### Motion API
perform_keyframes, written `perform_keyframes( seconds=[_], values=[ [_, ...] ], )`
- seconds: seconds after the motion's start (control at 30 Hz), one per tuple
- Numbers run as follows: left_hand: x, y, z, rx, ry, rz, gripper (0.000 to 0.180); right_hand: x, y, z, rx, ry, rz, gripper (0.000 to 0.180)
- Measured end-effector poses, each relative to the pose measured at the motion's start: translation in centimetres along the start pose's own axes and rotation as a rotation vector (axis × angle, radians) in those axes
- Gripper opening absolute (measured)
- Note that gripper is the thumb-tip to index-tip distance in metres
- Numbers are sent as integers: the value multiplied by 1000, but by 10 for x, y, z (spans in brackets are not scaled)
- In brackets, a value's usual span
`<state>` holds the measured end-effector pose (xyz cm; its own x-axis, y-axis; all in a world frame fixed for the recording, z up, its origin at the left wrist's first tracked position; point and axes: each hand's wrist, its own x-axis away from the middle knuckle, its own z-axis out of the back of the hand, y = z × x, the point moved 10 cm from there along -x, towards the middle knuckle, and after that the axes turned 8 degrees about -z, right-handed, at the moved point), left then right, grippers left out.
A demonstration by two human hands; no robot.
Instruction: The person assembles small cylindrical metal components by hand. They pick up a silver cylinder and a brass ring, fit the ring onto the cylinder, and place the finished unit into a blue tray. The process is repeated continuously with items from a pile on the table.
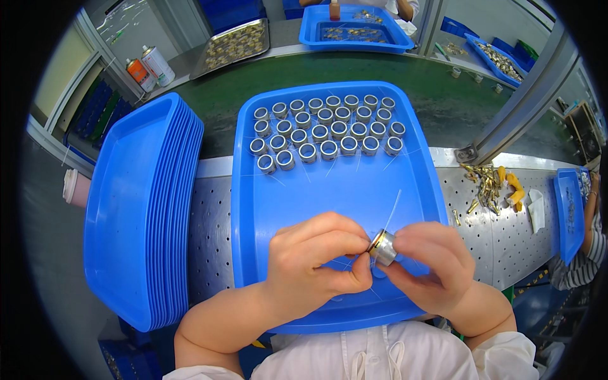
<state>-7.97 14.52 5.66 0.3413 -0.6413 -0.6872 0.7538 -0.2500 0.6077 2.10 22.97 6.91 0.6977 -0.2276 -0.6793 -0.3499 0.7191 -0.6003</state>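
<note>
A short silver metal cylinder point(384, 249) with a gold-coloured inner rim is held tilted over the front of a blue tray point(304, 215). My left hand point(316, 256) pinches the cylinder's rim between thumb and forefinger; anything small in that pinch is hidden. From the other side, my right hand point(437, 263) grips the cylinder's body between thumb and fingers. A thin clear strand point(394, 209) sticks up beside it. Several similar metal cylinders point(329, 150) stand upright in rows at the tray's far end, fine strands trailing from some. More fine strands lie under my hands.
Stacked blue trays point(136, 215) stand at left. Beyond the tray runs a green belt point(285, 79). Brass-coloured small parts point(484, 187) and yellow finger covers point(515, 190) lie at right near a metal post point(532, 95). Spray cans point(157, 66) stand far left. Other people sit nearby.
</note>
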Motion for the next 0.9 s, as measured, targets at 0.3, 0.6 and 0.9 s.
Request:
perform_keyframes(
  seconds=[0.3,0.6,0.9],
  values=[
    [-1,-8,-2,89,6,85,21,0,1,1,67,-25,21,42],
    [-1,0,-1,24,-15,21,20,1,10,0,-55,-35,-96,41],
    [8,-28,-10,384,-7,313,21,2,0,1,93,-44,105,35]
  ],
)
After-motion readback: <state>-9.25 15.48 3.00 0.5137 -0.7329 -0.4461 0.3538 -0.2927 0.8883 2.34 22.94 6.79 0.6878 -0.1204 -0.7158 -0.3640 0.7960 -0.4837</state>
